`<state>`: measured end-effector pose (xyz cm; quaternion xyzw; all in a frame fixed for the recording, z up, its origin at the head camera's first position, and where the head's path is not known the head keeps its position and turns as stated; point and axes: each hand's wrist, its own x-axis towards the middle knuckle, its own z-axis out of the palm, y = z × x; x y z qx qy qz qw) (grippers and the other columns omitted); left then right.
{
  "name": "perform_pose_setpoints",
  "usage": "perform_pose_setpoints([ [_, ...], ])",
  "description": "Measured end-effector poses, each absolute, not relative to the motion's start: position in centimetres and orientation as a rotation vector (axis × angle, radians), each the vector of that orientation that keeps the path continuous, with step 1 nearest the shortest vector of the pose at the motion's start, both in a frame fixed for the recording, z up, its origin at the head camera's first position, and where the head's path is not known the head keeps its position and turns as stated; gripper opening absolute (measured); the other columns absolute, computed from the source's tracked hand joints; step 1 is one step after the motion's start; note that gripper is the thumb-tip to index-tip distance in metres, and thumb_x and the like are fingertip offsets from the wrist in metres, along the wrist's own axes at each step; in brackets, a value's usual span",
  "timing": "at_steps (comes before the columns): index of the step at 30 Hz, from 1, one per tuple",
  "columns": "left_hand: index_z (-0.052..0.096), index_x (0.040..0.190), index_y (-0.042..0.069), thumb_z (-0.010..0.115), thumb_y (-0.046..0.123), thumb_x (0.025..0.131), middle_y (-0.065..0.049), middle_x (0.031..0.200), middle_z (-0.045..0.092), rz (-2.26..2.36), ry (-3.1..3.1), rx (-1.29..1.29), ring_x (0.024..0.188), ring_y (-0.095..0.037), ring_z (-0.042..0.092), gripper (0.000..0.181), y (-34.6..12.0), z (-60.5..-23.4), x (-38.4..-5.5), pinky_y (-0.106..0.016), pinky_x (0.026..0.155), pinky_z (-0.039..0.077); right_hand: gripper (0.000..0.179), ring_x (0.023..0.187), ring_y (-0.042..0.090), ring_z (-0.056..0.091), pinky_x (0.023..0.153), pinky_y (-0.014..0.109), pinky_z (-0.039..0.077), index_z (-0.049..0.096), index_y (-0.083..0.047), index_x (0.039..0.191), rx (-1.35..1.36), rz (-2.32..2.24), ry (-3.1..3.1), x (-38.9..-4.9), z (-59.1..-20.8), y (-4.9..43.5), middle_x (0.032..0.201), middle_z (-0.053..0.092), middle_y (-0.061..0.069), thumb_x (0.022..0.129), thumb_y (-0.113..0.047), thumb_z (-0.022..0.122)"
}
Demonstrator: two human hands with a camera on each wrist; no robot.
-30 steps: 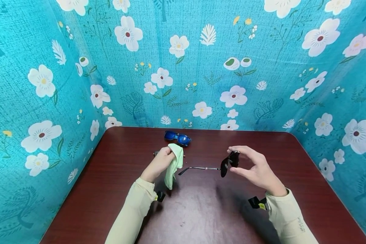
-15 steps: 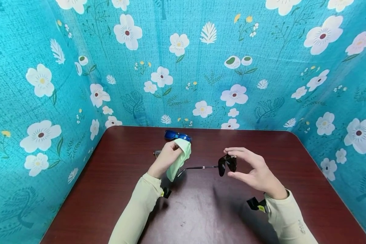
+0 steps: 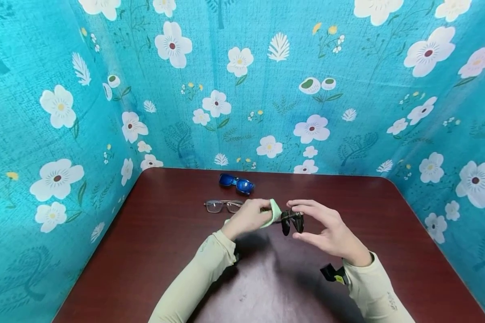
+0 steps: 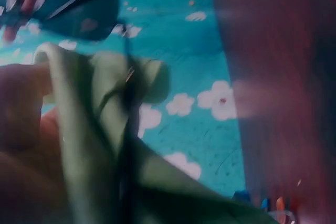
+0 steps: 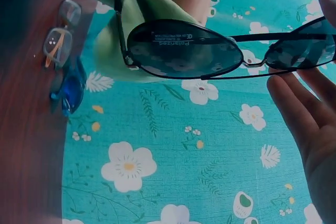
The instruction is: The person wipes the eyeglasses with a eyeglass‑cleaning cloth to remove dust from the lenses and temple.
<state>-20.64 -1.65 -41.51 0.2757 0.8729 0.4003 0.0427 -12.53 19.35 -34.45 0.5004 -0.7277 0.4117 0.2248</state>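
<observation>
My left hand (image 3: 247, 219) pinches a light green cloth (image 3: 274, 212) beside the hinge end of a pair of dark aviator sunglasses (image 3: 285, 224). In the left wrist view, one thin temple runs blurred across the cloth (image 4: 73, 135); whether the fingers squeeze it through the fabric I cannot tell. The right hand (image 3: 333, 228) holds the sunglasses up off the table by the far lens side, thumb on one edge and fingers on the other. Seen from the right wrist, the near lens (image 5: 184, 51) bears small print, and cloth bunches behind its outer corner.
Clear-lensed eyeglasses (image 3: 215, 207) lie on the dark red-brown table (image 3: 165, 251), left of the hands. Behind them are blue-lensed sunglasses (image 3: 244, 185). A turquoise floral curtain (image 3: 283, 112) stands along the table's back and sides.
My left hand has carried the cloth rightward along the temple, up to the lenses. The sunglasses and right hand have shifted slightly left. The clear eyeglasses are now mostly uncovered.
</observation>
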Motion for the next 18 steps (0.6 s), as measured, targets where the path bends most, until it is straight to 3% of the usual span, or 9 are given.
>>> perform_pose_setpoints([
  [4,0.066,0.084,0.021,0.062,0.021,0.089,0.01,0.065,0.054,1.097,2.658,0.913,0.054,-0.005,0.043,0.006,-0.9,-41.8,-20.1,-0.019,0.056,0.038,0.047,0.107,0.026,0.057,0.092,0.02,0.042,0.057,0.005,0.121,1.368,1.134,-1.984,-12.7,-34.8,19.4,0.116,0.057,0.025,0.083,-0.017,0.074],
  [10,0.058,0.076,0.021,0.06,0.022,0.092,0.008,0.056,0.044,0.955,2.754,0.94,0.049,-0.007,0.039,0.017,-0.6,-41.7,-19.9,-0.02,0.051,0.032,0.05,0.108,0.029,0.057,0.093,0.022,0.042,0.056,0.006,0.121,1.334,1.129,-1.956,-13.7,-36.7,20.0,0.117,0.056,0.026,0.081,-0.019,0.076],
  [18,0.05,0.073,0.022,0.058,0.024,0.094,0.007,0.061,0.042,0.686,2.872,0.993,0.055,-0.009,0.042,0.023,-1.1,-41.3,-20.1,-0.023,0.05,0.033,0.05,0.107,0.029,0.056,0.093,0.023,0.041,0.056,0.011,0.116,1.308,1.147,-1.91,-14.1,-37.1,19.9,0.114,0.057,0.026,0.083,-0.022,0.074],
])
